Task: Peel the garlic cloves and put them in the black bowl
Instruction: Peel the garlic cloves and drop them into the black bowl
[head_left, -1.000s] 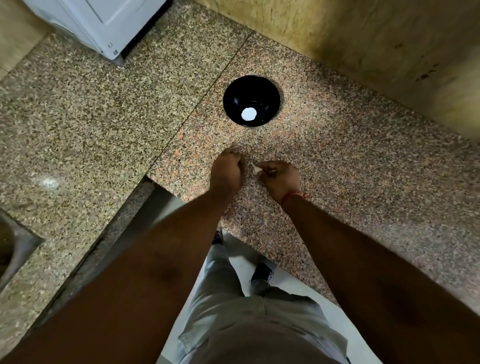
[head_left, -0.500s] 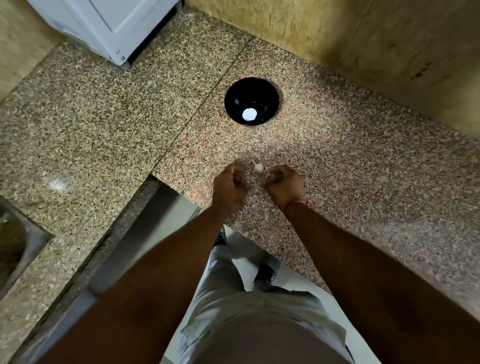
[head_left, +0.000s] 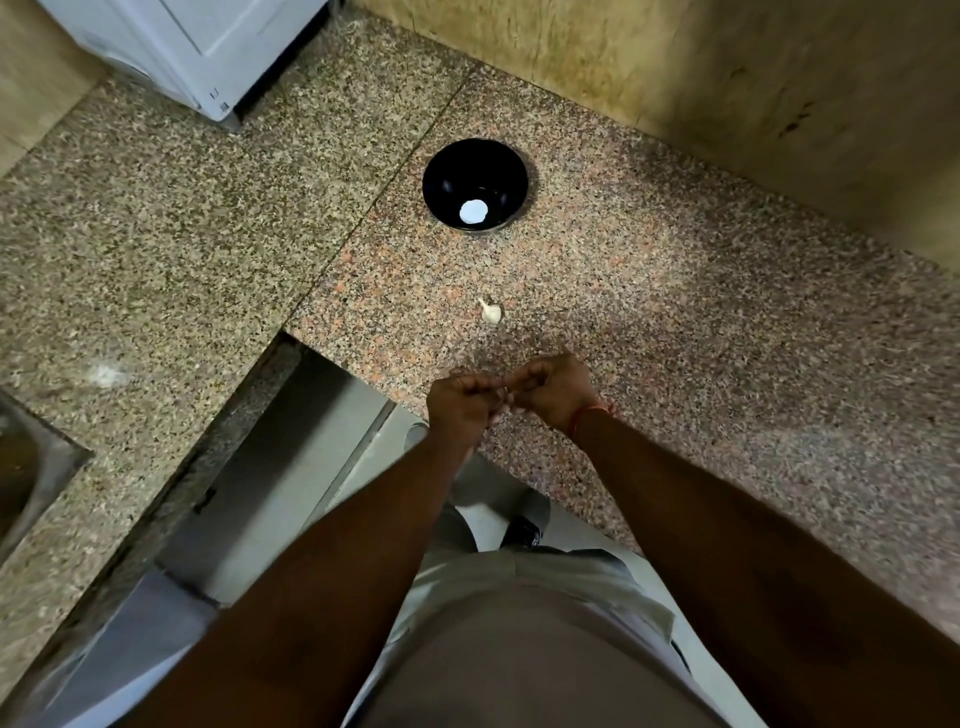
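1 small pale garlic piece (head_left: 490, 312) with a little stem lies alone on the speckled pinkish stone counter (head_left: 675, 338), between the hands and the round shiny black bowl (head_left: 475, 183). It looks like it has its skin on, so I think it waits to be peeled. The bowl sits farther back, near the wall. A white spot shows on its bottom (a peeled clove or just a light shining, I cannot tell which).

Both hands are close together over the counter edge. The left hand (head_left: 457, 408) and the right hand (head_left: 553, 389) have curled fingers that meet, and something small and pale peeks out between them. It may be a clove being peeled, but I cannot be sure.

So the job seems early or midway. I can read no words or labels anywhere.
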